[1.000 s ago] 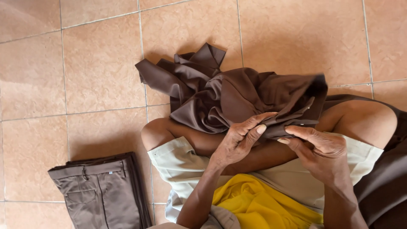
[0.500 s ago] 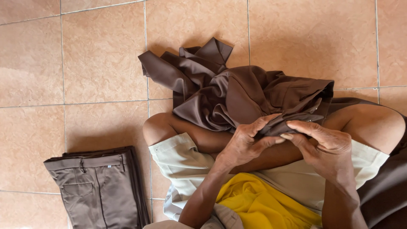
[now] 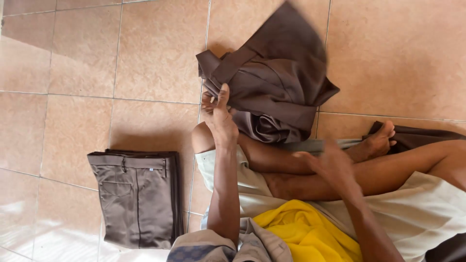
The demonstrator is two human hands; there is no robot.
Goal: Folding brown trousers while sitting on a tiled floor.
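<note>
Left hand (image 3: 221, 116) in closed grip on lower left edge of dark brown garment (image 3: 276, 82), bunched on tiled floor (image 3: 97, 58) just beyond the knees. Right hand (image 3: 330, 162) blurred, near garment's lower edge, grip not discernible. Folded brown trousers (image 3: 138, 196) on floor, well left of both hands

Loose garment (image 3: 272, 82) on floor (image 3: 73, 63) before knees; folded trousers (image 3: 138, 196) lying well left of it
</note>
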